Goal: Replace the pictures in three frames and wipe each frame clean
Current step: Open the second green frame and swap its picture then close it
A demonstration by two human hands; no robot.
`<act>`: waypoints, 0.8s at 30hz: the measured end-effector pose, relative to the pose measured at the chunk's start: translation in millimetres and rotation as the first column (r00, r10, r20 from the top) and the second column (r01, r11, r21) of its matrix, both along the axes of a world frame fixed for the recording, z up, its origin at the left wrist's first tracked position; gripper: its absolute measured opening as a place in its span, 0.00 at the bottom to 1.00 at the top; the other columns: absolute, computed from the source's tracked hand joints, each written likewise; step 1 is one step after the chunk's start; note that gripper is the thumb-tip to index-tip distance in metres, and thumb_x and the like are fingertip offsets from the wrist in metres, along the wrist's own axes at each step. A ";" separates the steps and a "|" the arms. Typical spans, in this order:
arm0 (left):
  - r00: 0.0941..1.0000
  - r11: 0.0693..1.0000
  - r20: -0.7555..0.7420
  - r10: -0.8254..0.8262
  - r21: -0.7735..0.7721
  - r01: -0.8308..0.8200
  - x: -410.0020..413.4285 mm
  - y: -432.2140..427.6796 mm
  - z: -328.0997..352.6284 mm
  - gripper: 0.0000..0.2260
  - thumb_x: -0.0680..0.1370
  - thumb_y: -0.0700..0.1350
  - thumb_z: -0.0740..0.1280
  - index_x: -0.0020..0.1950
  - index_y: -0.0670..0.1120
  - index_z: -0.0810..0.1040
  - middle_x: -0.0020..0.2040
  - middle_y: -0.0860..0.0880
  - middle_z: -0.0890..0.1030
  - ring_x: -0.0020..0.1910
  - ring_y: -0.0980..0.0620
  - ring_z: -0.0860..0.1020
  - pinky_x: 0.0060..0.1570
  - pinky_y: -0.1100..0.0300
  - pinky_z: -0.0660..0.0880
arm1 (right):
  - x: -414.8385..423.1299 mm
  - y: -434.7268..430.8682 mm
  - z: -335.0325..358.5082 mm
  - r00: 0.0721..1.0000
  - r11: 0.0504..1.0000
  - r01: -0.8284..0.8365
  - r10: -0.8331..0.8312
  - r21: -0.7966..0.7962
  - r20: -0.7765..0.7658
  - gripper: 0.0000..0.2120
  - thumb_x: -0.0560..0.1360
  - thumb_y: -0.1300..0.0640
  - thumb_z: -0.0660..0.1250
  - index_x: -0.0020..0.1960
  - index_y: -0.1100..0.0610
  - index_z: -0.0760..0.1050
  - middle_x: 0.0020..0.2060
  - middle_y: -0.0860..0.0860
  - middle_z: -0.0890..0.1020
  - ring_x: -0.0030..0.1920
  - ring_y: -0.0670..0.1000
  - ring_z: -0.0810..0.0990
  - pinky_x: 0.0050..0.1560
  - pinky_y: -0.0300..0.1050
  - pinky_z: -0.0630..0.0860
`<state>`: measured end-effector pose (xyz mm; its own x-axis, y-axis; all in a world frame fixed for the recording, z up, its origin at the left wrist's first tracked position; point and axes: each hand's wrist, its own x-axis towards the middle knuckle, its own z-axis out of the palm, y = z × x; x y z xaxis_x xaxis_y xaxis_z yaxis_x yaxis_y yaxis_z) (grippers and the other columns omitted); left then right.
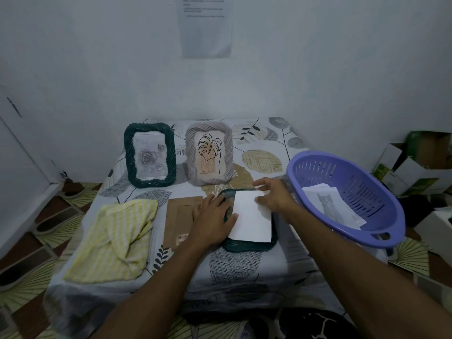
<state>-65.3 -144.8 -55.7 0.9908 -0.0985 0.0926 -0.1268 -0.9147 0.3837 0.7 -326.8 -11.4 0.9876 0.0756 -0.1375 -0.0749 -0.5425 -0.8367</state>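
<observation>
Tablecloth (247, 267), white sheet (253, 217) on green frame (244, 247), left hand (212, 220), right hand (274, 195) flat at edges.

Basket (355, 184) crowds the right, cloth (110, 231) the left.

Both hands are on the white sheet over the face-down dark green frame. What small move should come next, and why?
Probably nudge the white paper sheet square into the face-down dark green twisted-rim frame and press it flat. The left hand and right hand rest on it with straight fingers, it seems slightly askew, and the brown cardboard backing lies beside the frame, not yet refitted.
</observation>
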 end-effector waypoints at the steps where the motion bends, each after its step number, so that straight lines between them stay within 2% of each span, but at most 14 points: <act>1: 1.000 1.000 0.004 -0.002 -0.006 0.002 -0.9 0.1 -0.3 0.22 0.81 0.57 0.55 0.74 0.54 0.64 0.77 0.52 0.59 0.76 0.47 0.52 0.72 0.44 0.48 | 0.2 -0.1 -0.9 1.000 1.000 -0.014 0.014 -0.028 0.019 0.20 0.72 0.69 0.70 0.61 0.55 0.76 0.59 0.55 0.78 0.55 0.54 0.76 0.59 0.52 0.77; 7: 1.000 0.990 0.026 0.016 -0.142 -0.012 -0.2 4.2 -1.3 0.18 0.82 0.51 0.56 0.72 0.53 0.68 0.76 0.54 0.63 0.75 0.49 0.54 0.70 0.45 0.50 | 3.6 -1.6 0.1 0.996 0.993 -0.062 0.069 -0.102 0.064 0.18 0.73 0.68 0.70 0.59 0.53 0.76 0.61 0.55 0.78 0.54 0.53 0.75 0.56 0.48 0.76; 13: 0.999 0.992 0.033 0.016 -0.124 -0.011 0.4 3.7 -7.5 0.19 0.81 0.52 0.58 0.73 0.54 0.67 0.76 0.56 0.61 0.75 0.49 0.54 0.70 0.47 0.51 | 3.1 -3.4 0.3 0.996 0.991 -0.064 0.072 -0.118 0.058 0.18 0.74 0.69 0.68 0.60 0.54 0.76 0.61 0.55 0.76 0.53 0.51 0.73 0.52 0.43 0.73; 17: 0.999 0.995 0.053 0.010 -0.099 -0.004 0.4 3.7 -9.9 0.19 0.81 0.54 0.58 0.72 0.54 0.67 0.76 0.56 0.61 0.75 0.50 0.53 0.70 0.48 0.51 | 1.0 -6.3 0.4 0.994 0.989 -0.072 0.081 -0.129 0.068 0.18 0.74 0.69 0.68 0.61 0.55 0.75 0.62 0.54 0.76 0.54 0.51 0.72 0.51 0.42 0.72; 24: 0.996 0.990 0.088 0.012 -0.143 0.001 1.5 7.9 -15.1 0.18 0.80 0.53 0.60 0.70 0.53 0.71 0.75 0.54 0.63 0.75 0.49 0.55 0.71 0.46 0.53 | 0.1 -5.0 -2.0 0.993 0.988 -0.075 0.086 -0.132 0.080 0.18 0.73 0.68 0.69 0.60 0.54 0.75 0.61 0.55 0.76 0.54 0.51 0.73 0.48 0.42 0.72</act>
